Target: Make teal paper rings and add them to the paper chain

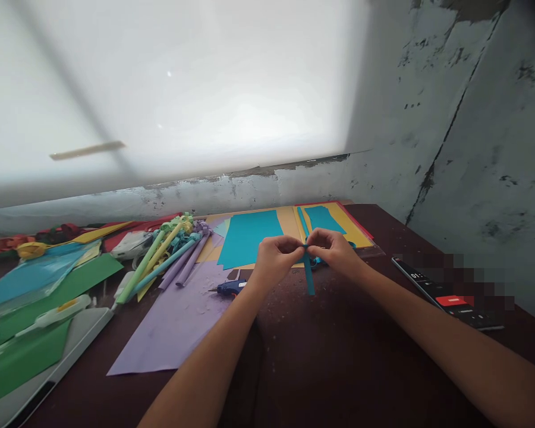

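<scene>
A narrow blue paper strip hangs down between my two hands, above the dark table. My left hand pinches its upper end with thumb and forefinger. From the other side, my right hand pinches the same end, the fingertips of both hands almost meeting. Behind the hands lie blue paper sheets and a smaller cut blue piece on yellow paper. A thin rolled blue paper stick rests just beyond my fingers. Near my left wrist is a dark blue glue gun, partly hidden by the forearm.
Purple paper covers the table left of my arm. Rolled paper sticks with curled tops lie in a bunch there. Green sheets and a grey paper cutter are farther left. A phone lies at right, below a peeling wall.
</scene>
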`<state>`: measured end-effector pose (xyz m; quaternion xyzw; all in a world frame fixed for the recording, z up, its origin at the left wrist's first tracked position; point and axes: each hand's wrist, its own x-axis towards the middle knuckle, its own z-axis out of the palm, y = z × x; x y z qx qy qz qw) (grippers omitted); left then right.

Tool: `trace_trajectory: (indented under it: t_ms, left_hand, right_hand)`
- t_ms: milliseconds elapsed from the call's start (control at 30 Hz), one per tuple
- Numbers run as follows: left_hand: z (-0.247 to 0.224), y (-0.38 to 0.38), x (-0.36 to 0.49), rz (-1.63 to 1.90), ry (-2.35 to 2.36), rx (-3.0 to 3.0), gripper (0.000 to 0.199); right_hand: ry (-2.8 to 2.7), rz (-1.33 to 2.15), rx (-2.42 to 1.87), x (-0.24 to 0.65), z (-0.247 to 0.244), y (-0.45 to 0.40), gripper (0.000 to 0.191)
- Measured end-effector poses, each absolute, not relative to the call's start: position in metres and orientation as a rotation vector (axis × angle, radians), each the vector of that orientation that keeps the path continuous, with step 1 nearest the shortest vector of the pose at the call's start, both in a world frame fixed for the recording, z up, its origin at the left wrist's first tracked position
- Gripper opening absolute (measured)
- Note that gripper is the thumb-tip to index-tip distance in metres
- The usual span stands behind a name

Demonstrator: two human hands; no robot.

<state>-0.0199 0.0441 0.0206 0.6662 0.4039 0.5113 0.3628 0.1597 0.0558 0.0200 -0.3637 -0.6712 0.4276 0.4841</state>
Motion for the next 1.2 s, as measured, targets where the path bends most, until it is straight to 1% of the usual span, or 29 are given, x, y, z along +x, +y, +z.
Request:
trace_trajectory:
  t_ms: [333, 567, 800, 967, 1200]
  left_hand:
    - [0.0241, 0.0411, -0.0184, 1.335, 1.001, 1.656, 0.010]
    - [0.0232, 0.0427, -0.0200, 1.291, 0.981, 1.650, 0.012]
    - [0.0231, 0.0431, -0.0196, 1.300, 0.946, 1.616, 0.013]
    - [0.0222, 0.0438, -0.0193, 1.249, 0.931, 1.580, 0.020]
    - [0.0229, 0.0443, -0.0208, 1.287, 0.963, 1.539, 0.014]
  right_hand:
    - [-1.662, 1.090, -0.856, 0.1601, 0.0250, 0.0531, 0.008]
    - [-1.669, 1.055, -0.862, 0.1601, 0.0249, 0.0536, 0.009]
    - [-1.667, 1.101, -0.875, 0.1612, 0.0240, 0.0555, 0.010]
    - [-1.654, 1.051, -0.880, 0.1612, 0.0230, 0.0569, 0.009]
    - [-1.678, 1.070, -0.877, 0.1605, 0.0251, 0.0544, 0.010]
